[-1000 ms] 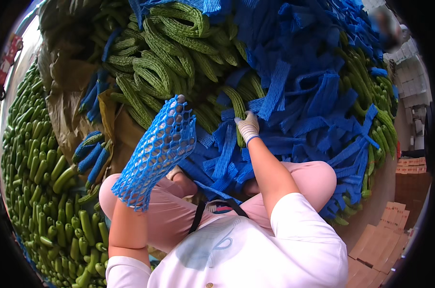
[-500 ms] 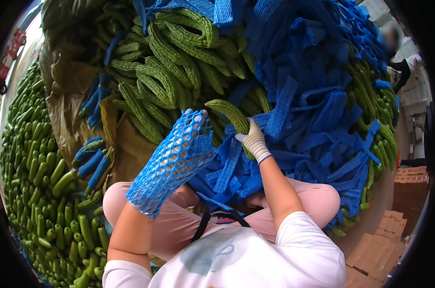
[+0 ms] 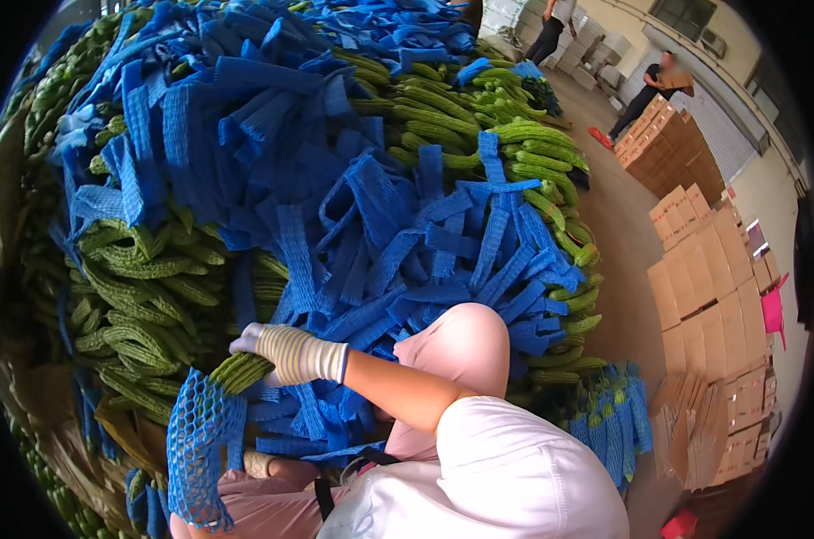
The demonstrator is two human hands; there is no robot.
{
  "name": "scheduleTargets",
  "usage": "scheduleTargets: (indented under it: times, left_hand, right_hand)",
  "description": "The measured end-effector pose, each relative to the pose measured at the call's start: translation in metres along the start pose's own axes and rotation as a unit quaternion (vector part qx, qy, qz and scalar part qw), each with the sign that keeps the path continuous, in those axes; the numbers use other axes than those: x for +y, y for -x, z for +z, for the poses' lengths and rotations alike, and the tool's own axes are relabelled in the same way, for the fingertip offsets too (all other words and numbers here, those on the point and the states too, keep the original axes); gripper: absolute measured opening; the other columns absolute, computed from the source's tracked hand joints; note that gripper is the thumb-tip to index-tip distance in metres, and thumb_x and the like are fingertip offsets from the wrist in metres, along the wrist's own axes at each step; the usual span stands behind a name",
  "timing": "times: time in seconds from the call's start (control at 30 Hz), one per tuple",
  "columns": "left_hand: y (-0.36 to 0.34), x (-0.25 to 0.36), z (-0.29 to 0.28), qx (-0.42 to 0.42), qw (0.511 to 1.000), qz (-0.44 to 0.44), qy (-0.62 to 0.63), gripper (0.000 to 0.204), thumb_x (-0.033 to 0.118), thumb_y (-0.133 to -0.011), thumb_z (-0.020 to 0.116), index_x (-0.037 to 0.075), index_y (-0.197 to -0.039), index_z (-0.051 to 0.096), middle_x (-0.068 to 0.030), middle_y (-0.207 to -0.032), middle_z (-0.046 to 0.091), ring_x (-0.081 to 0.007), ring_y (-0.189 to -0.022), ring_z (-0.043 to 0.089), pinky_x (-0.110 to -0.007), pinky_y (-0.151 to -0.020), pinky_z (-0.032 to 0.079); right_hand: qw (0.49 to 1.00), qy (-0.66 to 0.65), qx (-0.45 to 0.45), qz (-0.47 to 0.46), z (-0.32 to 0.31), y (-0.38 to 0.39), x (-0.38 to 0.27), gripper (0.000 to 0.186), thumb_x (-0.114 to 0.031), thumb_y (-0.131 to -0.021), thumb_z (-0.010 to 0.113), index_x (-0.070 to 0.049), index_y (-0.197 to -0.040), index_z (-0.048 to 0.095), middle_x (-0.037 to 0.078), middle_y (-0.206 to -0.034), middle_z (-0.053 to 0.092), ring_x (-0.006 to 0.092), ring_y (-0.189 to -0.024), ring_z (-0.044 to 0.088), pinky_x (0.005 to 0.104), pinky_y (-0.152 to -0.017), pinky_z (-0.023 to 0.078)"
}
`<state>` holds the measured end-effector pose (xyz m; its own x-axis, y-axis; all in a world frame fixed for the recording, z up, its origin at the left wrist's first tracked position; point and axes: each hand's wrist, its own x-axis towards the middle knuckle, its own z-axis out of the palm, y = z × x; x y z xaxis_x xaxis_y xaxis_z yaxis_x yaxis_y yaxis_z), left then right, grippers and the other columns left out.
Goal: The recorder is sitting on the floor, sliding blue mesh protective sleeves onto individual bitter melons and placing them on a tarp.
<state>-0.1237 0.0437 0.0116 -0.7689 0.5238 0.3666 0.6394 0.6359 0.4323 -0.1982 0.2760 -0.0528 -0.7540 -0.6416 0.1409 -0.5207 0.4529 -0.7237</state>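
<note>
My right hand (image 3: 290,352), in a striped knit glove, is closed around a green bitter melon (image 3: 239,374). The melon's other end meets the upper opening of a blue foam net sleeve (image 3: 191,499). That sleeve is pulled over my left hand (image 3: 200,418) and forearm. Mesh hides the left fingers, so I cannot see whether they grip the melon. Loose bitter melons (image 3: 146,305) lie heaped just beyond my hands. Flat blue net sleeves (image 3: 371,260) are strewn over the pile in front of me.
Several netted bitter melons (image 3: 613,422) lie at my right. More bare melons (image 3: 443,112) line the pile's far right side. Cardboard boxes (image 3: 712,296) are stacked beyond the floor (image 3: 609,310). One person stands by the boxes; another is farther back.
The view has turned right, showing more of the floor and boxes. My right hand has brought the bitter melon across to the net sleeve on my left hand.
</note>
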Motion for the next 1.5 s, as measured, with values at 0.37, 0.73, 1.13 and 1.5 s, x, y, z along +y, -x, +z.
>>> scheduleTargets:
  times: [0.37, 0.73, 1.13, 1.5]
  left_hand:
    - [-0.061, 0.062, -0.007, -0.251, 0.950, -0.112, -0.149, 0.039, 0.009, -0.091, 0.055, -0.005, -0.127, 0.049, -0.0161, -0.128, 0.054, -0.0257, -0.118, 0.052, -0.036, -0.104, 0.039]
    - [0.022, 0.044, 0.040, 0.097, 0.981, -0.166, -0.021, 0.042, 0.017, -0.087, 0.062, -0.007, -0.120, 0.054, -0.0275, -0.126, 0.052, -0.0413, -0.123, 0.045, -0.044, -0.107, 0.033]
    - [0.038, 0.010, 0.068, 0.027, 0.972, -0.166, 0.164, 0.043, 0.016, -0.088, 0.061, -0.004, -0.125, 0.051, -0.0226, -0.129, 0.052, -0.0383, -0.123, 0.045, -0.043, -0.108, 0.032]
    - [0.032, 0.019, 0.102, 0.095, 0.764, -0.288, 0.570, 0.043, 0.010, -0.090, 0.056, -0.005, -0.129, 0.047, -0.0169, -0.129, 0.053, -0.0276, -0.119, 0.050, -0.038, -0.105, 0.038]
  right_hand:
    - [0.957, -0.124, 0.240, 0.110, 0.095, 0.001, -0.042, 0.073, -0.015, -0.086, 0.060, -0.005, -0.147, 0.021, 0.021, -0.151, 0.020, 0.0380, -0.139, 0.020, 0.0425, -0.114, 0.021]
    - [0.796, -0.563, 0.018, 0.220, 0.104, 0.006, -0.033, 0.041, -0.045, -0.082, 0.070, -0.006, -0.097, 0.066, 0.001, -0.088, 0.063, 0.0101, -0.090, 0.053, 0.0275, -0.085, 0.040]
    - [0.709, -0.665, -0.010, 0.234, 0.086, 0.029, -0.019, 0.024, -0.023, -0.082, 0.070, -0.005, -0.098, 0.063, 0.002, -0.088, 0.064, 0.0129, -0.085, 0.057, 0.0311, -0.083, 0.044]
    - [0.866, -0.410, 0.175, 0.226, 0.101, 0.010, 0.004, 0.021, -0.020, -0.084, 0.070, -0.003, -0.093, 0.063, 0.002, -0.081, 0.064, 0.0103, -0.076, 0.054, 0.0295, -0.073, 0.045]
